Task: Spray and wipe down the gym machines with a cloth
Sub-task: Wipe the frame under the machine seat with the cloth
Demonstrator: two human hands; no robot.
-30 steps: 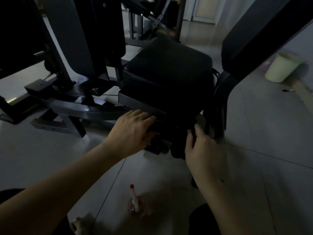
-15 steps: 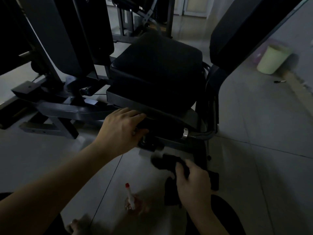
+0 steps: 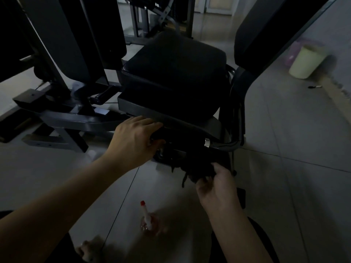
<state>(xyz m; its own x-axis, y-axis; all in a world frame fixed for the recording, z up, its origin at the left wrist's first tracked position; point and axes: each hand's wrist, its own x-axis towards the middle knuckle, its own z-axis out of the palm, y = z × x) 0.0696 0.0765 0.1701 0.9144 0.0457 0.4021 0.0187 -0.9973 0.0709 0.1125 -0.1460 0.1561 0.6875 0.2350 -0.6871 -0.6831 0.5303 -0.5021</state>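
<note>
A black gym machine with a padded seat (image 3: 176, 73) stands before me in dim light. My left hand (image 3: 134, 141) grips a dark padded handle (image 3: 182, 137) under the front of the seat. My right hand (image 3: 216, 185) holds a dark cloth (image 3: 197, 169), bunched against the frame below that handle. A spray bottle (image 3: 147, 219) with a red tip stands upright on the floor tiles between my arms.
A tilted backrest pad (image 3: 266, 35) rises at the right. The machine's steel base (image 3: 62, 120) spreads across the floor at the left. A pale bin (image 3: 305, 61) stands far right by the wall, with a small dark pen (image 3: 314, 86) lying near it. More equipment stands behind.
My right hand dropped from the handle's right end to hip height with the cloth, then rose to the frame under the handle. My left hand kept its grip.
</note>
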